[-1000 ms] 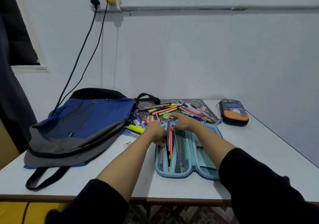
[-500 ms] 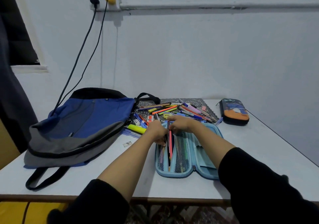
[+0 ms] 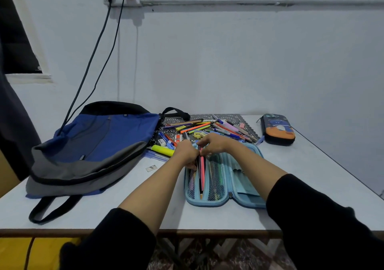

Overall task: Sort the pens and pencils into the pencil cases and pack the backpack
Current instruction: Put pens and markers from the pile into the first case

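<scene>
Pencils [image 3: 201, 174]: inside the open pencil case [image 3: 226, 202].
Left hand [image 3: 185, 153]: grips their far ends.
Right hand [image 3: 215, 144]: seemingly pinches them too.

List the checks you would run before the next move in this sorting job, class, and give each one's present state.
1. The blue pencil case lies open: ok.
2. The pencils lie lengthwise in its middle channel: ok.
3. The right hand pinches the pencils' far ends: ok.
4. What the left hand grips with its curled fingers: cannot tell.
5. The pile of pens is sorted away: not ok, many lie loose beyond the case.
6. The dark pencil case is open to receive pens: not ok, it looks zipped shut.
</scene>
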